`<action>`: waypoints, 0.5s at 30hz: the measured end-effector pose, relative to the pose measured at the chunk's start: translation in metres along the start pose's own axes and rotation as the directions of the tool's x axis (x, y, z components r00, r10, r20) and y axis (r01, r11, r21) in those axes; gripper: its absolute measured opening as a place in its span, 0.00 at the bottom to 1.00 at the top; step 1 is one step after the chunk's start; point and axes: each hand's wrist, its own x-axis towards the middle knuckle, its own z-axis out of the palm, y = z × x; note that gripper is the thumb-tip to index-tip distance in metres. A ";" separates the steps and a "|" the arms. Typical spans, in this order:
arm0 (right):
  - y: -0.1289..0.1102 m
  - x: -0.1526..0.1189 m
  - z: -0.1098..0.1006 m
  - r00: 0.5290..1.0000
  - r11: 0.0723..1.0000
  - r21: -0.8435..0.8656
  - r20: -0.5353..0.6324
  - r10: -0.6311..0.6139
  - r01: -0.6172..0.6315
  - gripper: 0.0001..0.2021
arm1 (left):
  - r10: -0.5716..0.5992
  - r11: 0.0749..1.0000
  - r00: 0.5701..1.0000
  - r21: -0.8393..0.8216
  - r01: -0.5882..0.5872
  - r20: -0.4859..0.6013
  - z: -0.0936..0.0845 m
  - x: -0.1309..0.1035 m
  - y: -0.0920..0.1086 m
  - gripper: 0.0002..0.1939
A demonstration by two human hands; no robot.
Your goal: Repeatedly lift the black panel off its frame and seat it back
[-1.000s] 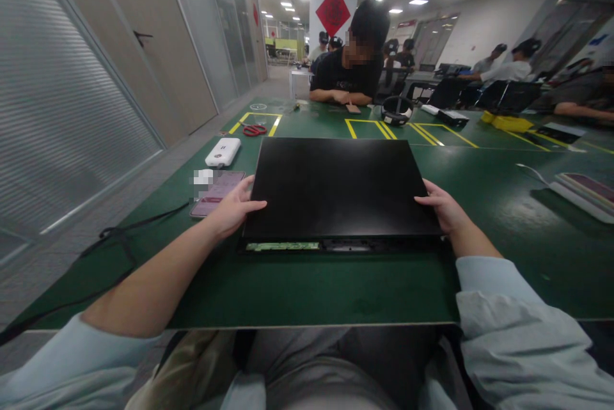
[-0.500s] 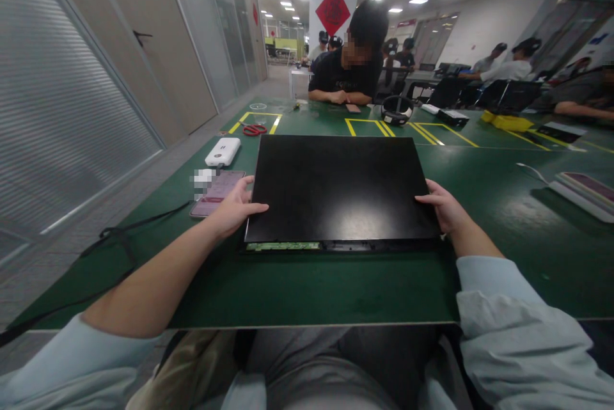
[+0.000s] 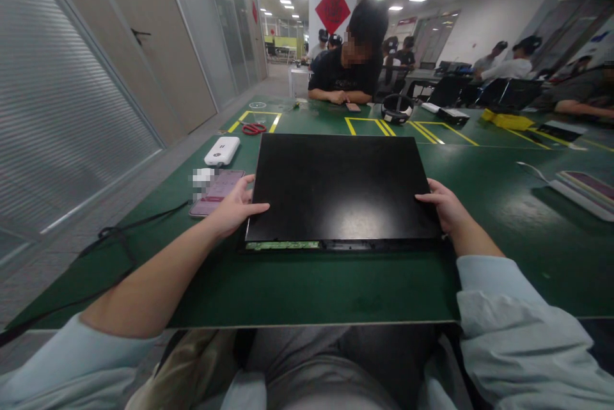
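Black panel more tilted, underside hidden
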 end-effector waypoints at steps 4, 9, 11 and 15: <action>-0.003 -0.002 0.001 1.000 0.999 0.031 0.003 0.020 -0.020 0.27 | -0.007 1.000 1.000 -0.004 0.007 -0.002 0.001 -0.002 0.001 0.44; -0.003 -0.004 0.004 1.000 0.999 0.029 -0.004 0.021 -0.021 0.26 | -0.011 1.000 1.000 0.009 0.011 -0.007 0.003 -0.003 0.004 0.45; -0.001 -0.004 0.005 1.000 1.000 0.029 -0.020 -0.004 0.004 0.25 | -0.015 1.000 1.000 0.024 0.016 -0.013 0.004 -0.003 0.004 0.45; 0.001 -0.004 0.005 0.998 0.999 0.026 -0.048 -0.031 0.033 0.23 | -0.004 0.998 0.999 0.056 0.006 -0.038 0.002 -0.002 0.001 0.44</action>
